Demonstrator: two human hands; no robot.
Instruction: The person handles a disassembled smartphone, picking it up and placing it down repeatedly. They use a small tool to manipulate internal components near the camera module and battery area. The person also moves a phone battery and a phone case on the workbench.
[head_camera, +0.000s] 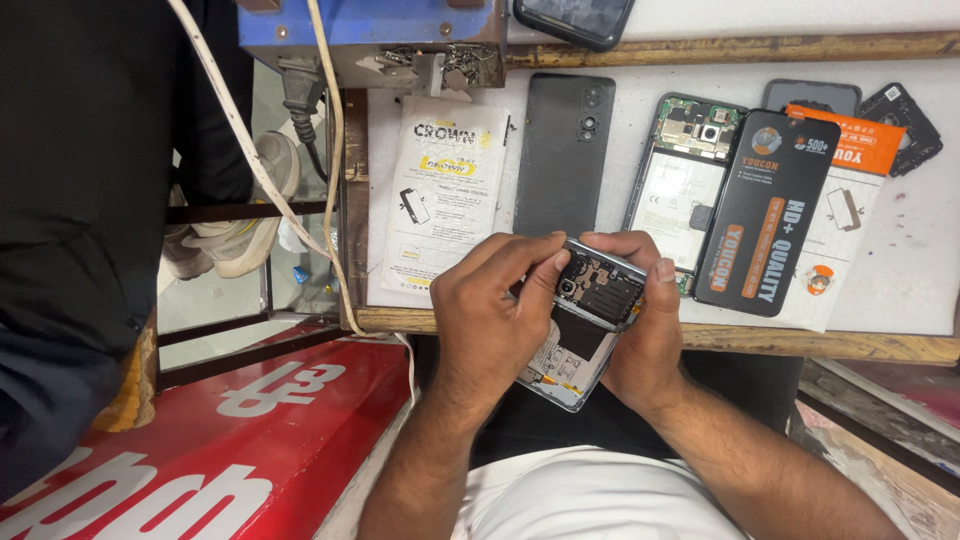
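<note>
Hands: my left hand (490, 320) and right hand (645, 330) both grip opened phone (585, 320), internals exposed, near table (930, 300) edge; black package (765, 225) far right.

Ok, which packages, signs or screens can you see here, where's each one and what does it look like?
White packet: flat on the bench, left of the grey back cover; yellow band, small phone picture.
Black box: right, long, orange and white print.
White-and-orange packet: beneath the black box.
Red sign: lower left, white lettering.
Dark phone screen: top edge.
</note>
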